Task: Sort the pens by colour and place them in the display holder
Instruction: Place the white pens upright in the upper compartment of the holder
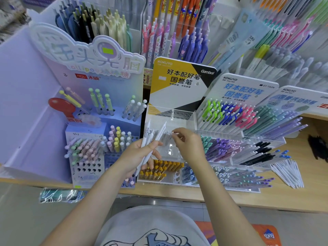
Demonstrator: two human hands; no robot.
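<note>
Left hand clamps white pens mid-frame while right hand pinches one, probably to slot into the clear holder.

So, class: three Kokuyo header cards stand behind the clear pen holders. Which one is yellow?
The leftmost Kokuyo card, with the black "Gambol" corner, directly beyond the hands. The other two, to its right, are white with blue lettering.

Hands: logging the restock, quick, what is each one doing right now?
Left hand: grips a bunch of white pens.
Right hand: fingers pinched over the clear holder; what it holds cannot be told.
</note>
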